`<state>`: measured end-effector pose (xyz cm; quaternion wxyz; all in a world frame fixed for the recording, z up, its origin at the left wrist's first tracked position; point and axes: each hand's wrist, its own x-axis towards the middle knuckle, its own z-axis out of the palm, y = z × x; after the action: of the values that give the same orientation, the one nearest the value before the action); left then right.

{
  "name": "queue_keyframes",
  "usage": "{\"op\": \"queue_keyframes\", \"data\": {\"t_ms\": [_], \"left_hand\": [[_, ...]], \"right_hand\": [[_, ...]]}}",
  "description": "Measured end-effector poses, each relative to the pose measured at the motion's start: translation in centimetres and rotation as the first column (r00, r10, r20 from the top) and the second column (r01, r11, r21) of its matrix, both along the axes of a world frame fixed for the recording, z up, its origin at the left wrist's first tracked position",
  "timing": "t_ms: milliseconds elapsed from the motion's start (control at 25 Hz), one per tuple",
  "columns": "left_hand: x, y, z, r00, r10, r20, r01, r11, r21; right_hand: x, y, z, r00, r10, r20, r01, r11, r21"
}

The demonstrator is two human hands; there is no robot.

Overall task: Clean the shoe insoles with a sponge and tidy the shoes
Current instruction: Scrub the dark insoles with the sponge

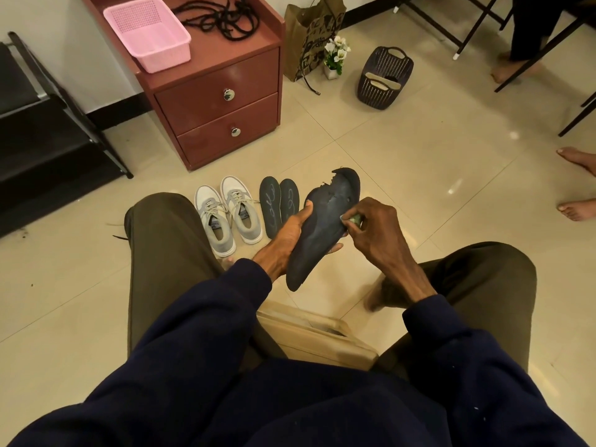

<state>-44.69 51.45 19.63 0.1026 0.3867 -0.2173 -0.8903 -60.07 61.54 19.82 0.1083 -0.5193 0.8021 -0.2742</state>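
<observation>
The torn dark insole is in the air above the floor, between my knees. My left hand grips its left side. My right hand pinches a small green sponge against its right edge. Two more insoles and grey sneakers lie on the floor, farther left.

Matt torn insole; glossy floor tiles
</observation>
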Motion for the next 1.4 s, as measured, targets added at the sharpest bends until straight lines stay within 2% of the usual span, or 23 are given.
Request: {"op": "queue_keyframes", "data": {"t_ms": [120, 160, 280, 360, 440, 560, 760, 880, 960, 1080, 1160, 1320, 1400], "left_hand": [[0.1, -0.1, 0.1, 1.000, 0.017, 0.012, -0.017, 0.998, -0.057], [0.0, 0.0, 0.1, 1.000, 0.019, 0.011, -0.019, 0.999, -0.049], [0.1, 0.1, 0.0, 1.000, 0.020, -0.024, -0.020, 1.000, 0.012], [0.1, 0.1, 0.0, 1.000, 0.002, -0.023, -0.002, 1.000, 0.022], [0.1, -0.1, 0.1, 1.000, 0.010, -0.025, -0.009, 1.000, 0.008], [0.0, -0.5, -0.5, 0.999, 0.014, -0.031, -0.014, 1.000, -0.019], [0.3, -0.4, -0.3, 0.995, -0.018, -0.095, 0.020, 1.000, 0.019], [0.1, -0.5, -0.2, 0.994, -0.043, -0.097, 0.045, 0.999, 0.019], [0.0, -0.5, -0.5, 0.996, -0.059, -0.064, 0.059, 0.998, -0.003], [-0.4, -0.1, -0.8, 0.989, -0.140, -0.052, 0.142, 0.989, 0.039], [-0.7, 0.2, -0.7, 0.982, -0.181, -0.060, 0.186, 0.979, 0.084], [-0.7, 0.1, -1.8, 0.981, -0.179, -0.081, 0.186, 0.979, 0.089], [-0.4, -0.1, -2.1, 0.971, -0.211, -0.110, 0.220, 0.973, 0.074]], "right_hand": [[2.0, -0.2, 0.1, 0.978, 0.190, 0.079, -0.194, 0.980, 0.043], [1.8, -0.4, 0.1, 0.983, 0.173, 0.065, -0.177, 0.983, 0.049], [-0.2, -0.3, 0.2, 0.999, -0.015, -0.048, 0.016, 0.999, 0.031], [-0.8, 0.1, 0.1, 0.997, -0.041, -0.062, 0.040, 0.999, -0.009], [0.1, 0.0, 0.0, 0.999, 0.041, 0.014, -0.041, 0.998, -0.048], [1.2, -0.3, -0.3, 0.979, 0.184, 0.088, -0.184, 0.983, -0.012], [0.3, -0.1, 0.6, 0.983, 0.101, 0.156, -0.089, 0.993, -0.079], [2.0, -0.2, 0.5, 0.943, 0.256, 0.212, -0.255, 0.966, -0.031], [2.2, -0.4, 0.3, 0.941, 0.284, 0.184, -0.286, 0.958, -0.020], [0.7, -0.4, 0.2, 0.999, 0.045, 0.009, -0.044, 0.996, -0.075], [0.6, -0.4, 0.1, 0.999, -0.028, -0.028, 0.025, 0.992, -0.125], [2.8, -0.5, 0.5, 0.968, 0.236, 0.084, -0.224, 0.966, -0.126], [2.2, -0.8, 0.5, 0.982, 0.180, 0.061, -0.171, 0.977, -0.124]]}}
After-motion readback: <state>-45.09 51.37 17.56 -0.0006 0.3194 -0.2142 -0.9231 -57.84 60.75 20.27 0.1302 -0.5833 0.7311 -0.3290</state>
